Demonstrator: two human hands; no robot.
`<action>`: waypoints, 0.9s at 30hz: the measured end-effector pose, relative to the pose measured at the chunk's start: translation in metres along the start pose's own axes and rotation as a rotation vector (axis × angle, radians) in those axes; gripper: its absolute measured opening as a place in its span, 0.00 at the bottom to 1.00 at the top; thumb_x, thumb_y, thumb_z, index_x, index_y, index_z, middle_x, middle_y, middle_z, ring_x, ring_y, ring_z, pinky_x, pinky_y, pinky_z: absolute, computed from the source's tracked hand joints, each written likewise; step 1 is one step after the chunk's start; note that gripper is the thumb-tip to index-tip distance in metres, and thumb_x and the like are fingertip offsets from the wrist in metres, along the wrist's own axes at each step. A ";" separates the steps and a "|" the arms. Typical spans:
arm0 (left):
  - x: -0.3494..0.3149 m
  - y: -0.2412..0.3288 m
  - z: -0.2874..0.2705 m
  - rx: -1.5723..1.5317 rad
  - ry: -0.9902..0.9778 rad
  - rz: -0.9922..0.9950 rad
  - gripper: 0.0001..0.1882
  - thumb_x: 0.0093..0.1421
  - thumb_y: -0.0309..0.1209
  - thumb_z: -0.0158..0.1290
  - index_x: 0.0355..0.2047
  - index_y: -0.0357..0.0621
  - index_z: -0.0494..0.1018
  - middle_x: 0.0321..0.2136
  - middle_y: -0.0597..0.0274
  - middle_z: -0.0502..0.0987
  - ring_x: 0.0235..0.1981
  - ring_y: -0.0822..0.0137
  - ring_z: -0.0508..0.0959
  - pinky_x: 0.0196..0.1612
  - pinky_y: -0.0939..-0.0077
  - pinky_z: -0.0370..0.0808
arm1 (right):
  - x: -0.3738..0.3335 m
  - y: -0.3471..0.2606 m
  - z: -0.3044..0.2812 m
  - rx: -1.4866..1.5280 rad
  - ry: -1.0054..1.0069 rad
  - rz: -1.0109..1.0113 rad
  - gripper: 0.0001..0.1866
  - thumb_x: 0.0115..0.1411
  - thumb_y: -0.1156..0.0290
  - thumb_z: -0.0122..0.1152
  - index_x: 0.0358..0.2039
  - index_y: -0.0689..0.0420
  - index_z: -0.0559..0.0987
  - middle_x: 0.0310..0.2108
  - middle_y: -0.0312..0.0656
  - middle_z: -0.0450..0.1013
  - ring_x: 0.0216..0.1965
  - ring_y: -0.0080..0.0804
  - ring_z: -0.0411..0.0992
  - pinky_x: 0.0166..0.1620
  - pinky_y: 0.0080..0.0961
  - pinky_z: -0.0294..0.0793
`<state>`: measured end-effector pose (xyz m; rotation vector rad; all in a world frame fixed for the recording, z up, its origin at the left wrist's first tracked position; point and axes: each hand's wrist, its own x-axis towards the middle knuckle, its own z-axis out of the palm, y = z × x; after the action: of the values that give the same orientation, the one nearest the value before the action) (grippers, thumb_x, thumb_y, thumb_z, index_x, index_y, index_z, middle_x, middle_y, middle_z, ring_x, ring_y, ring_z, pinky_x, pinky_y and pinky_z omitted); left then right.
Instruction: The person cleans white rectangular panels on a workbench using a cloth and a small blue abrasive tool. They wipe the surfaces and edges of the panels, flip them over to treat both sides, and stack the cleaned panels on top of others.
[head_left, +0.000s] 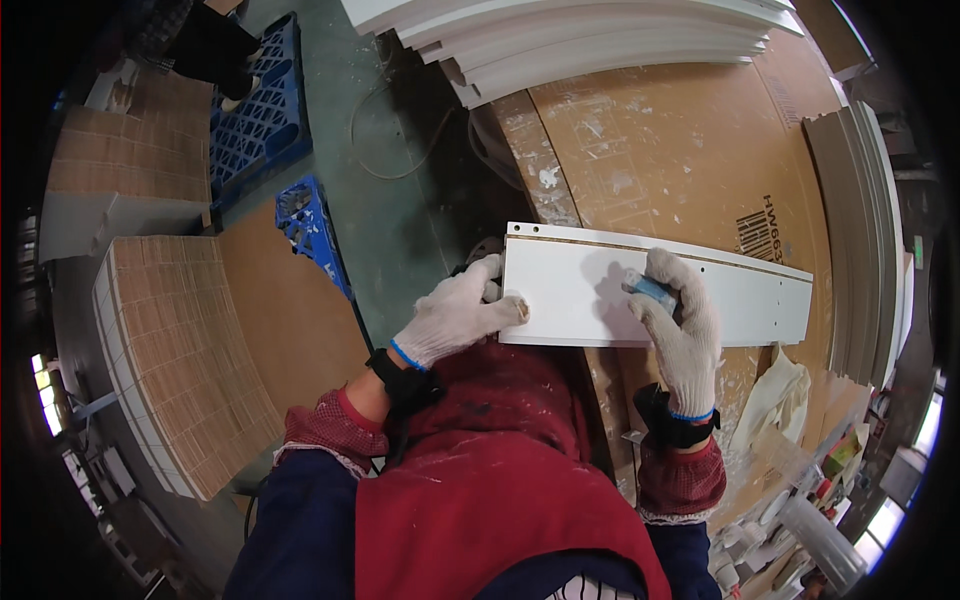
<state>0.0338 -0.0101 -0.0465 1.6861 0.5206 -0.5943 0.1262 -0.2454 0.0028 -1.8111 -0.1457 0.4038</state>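
Observation:
A long white board (600,290) with a groove along its far side and small holes lies across the cardboard-covered bench in front of me, its left end jutting past the bench edge. My left hand (462,308), in a white knit glove, grips that left end, thumb on top and fingers underneath. Over the board's right half, my right hand (685,325), gloved the same way, pinches a small light-blue block (650,289) between thumb and fingers. I cannot tell whether the block touches the surface.
White boards are stacked at the bench's far side (590,45), and more stand at the right (860,240). A pale cloth (775,400) lies near clutter at lower right. On the left are a stack of panels (190,370), blue pallets (262,120) and another person's legs (205,45).

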 end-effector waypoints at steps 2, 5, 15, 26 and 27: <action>0.003 -0.001 0.001 0.067 -0.012 0.024 0.42 0.51 0.50 0.56 0.60 0.36 0.61 0.31 0.56 0.79 0.30 0.63 0.79 0.36 0.72 0.74 | 0.013 -0.003 0.012 0.042 -0.022 0.000 0.18 0.51 0.81 0.64 0.45 0.64 0.76 0.41 0.44 0.73 0.42 0.30 0.74 0.46 0.22 0.73; 0.006 -0.009 0.003 0.201 -0.002 0.066 0.44 0.48 0.53 0.56 0.61 0.40 0.60 0.38 0.49 0.79 0.40 0.51 0.79 0.46 0.65 0.72 | 0.040 -0.020 0.016 -0.425 -0.146 -0.268 0.19 0.51 0.79 0.64 0.46 0.63 0.75 0.40 0.45 0.73 0.40 0.32 0.74 0.43 0.24 0.73; 0.004 -0.006 -0.013 0.179 -0.152 0.034 0.42 0.48 0.53 0.56 0.59 0.42 0.63 0.43 0.43 0.77 0.46 0.46 0.77 0.49 0.62 0.71 | 0.078 -0.035 0.071 -0.523 -0.342 -0.299 0.19 0.51 0.73 0.66 0.45 0.57 0.76 0.37 0.47 0.74 0.38 0.38 0.74 0.43 0.29 0.73; 0.006 -0.010 -0.015 0.138 -0.145 0.057 0.36 0.51 0.50 0.56 0.56 0.43 0.65 0.42 0.47 0.79 0.45 0.49 0.78 0.47 0.63 0.71 | 0.087 -0.021 0.072 -0.337 -0.221 -0.233 0.25 0.51 0.79 0.64 0.51 0.57 0.74 0.43 0.45 0.75 0.42 0.32 0.75 0.45 0.25 0.75; 0.005 -0.011 -0.017 0.131 -0.151 0.064 0.36 0.51 0.50 0.56 0.56 0.43 0.65 0.41 0.48 0.79 0.44 0.49 0.78 0.46 0.64 0.72 | 0.085 -0.015 0.065 -0.268 -0.162 -0.219 0.25 0.50 0.80 0.64 0.52 0.58 0.74 0.43 0.45 0.75 0.42 0.30 0.75 0.45 0.24 0.75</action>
<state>0.0325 0.0088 -0.0555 1.7582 0.3242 -0.7152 0.1847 -0.1554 -0.0144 -1.9985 -0.5277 0.3887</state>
